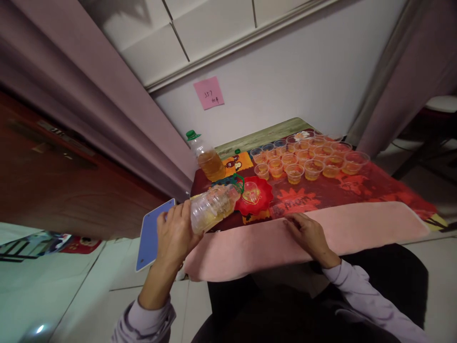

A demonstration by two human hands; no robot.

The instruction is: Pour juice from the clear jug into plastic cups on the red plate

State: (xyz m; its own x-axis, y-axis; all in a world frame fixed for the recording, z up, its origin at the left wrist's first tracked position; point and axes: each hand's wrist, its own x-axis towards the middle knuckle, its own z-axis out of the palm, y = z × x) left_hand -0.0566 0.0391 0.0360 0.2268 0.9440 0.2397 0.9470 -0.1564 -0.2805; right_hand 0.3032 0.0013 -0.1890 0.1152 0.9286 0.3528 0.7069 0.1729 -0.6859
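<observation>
My left hand (177,232) is wrapped round the lower part of a clear plastic bottle (210,208) holding some pale yellow liquid. The bottle is tipped over, its neck with a green ring handle (240,182) pointing right. At its mouth, a clear plastic cup (251,193) sits in a red scalloped plate (262,209). Whether liquid is flowing cannot be made out. My right hand (307,234) lies on the pink cloth edge of the table, fingers loosely stretched out and holding nothing.
Several clear cups of yellowish liquid (294,175) stand in close rows at the back right. A large bottle with a green cap (210,163) stands at the back left. A small green cap (237,151) lies nearby. A blue board (152,233) is left of the table.
</observation>
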